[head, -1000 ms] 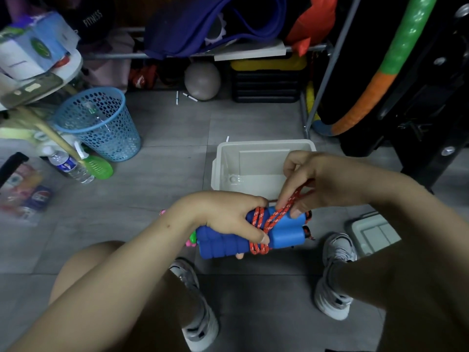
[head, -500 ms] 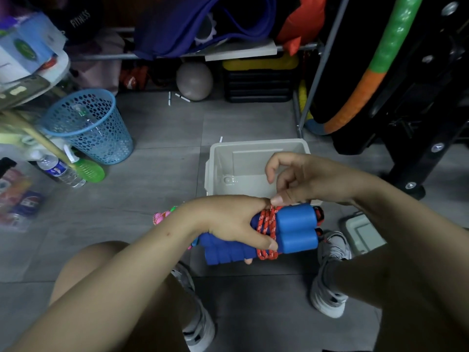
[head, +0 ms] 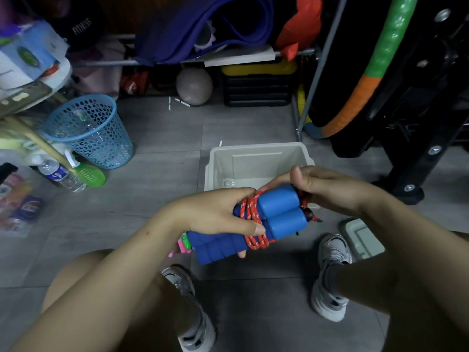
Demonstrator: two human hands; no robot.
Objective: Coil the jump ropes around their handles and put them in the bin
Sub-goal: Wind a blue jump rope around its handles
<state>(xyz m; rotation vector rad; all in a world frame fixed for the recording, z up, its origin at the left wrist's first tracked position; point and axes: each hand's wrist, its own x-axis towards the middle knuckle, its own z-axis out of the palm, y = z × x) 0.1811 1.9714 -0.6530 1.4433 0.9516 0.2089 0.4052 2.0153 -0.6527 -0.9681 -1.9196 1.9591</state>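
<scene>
**Hands finishing the wrap, bin waiting**

Left hand [head: 223, 214] grips the pair of blue foam handles [head: 256, 224], thumb pinning the turns of red rope [head: 253, 219] wound around their middle. At its 3 o'clock, the right hand [head: 324, 186] lies over the far ends of the handles, fingers fairly straight; whether they pinch the rope's tail underneath cannot be told from this angle. The bundle hangs in the air, above the floor and just at the near rim of the bin.

By the look of it, this rope is nearly coiled: several turns sit tight, and only a short knotted end pokes out at the bundle's 3 o'clock. Securing that end and dropping the bundle in are left. Something pink and green [head: 184, 243] peeks out at the left hand's 6 o'clock, perhaps another rope still to do.

At 12 o'clock from the hands, the beige bin [head: 256, 153] shows only bare bottom. At 10 o'clock, the blue mesh basket [head: 94, 133] seems to hold a clear plastic bottle.
</scene>
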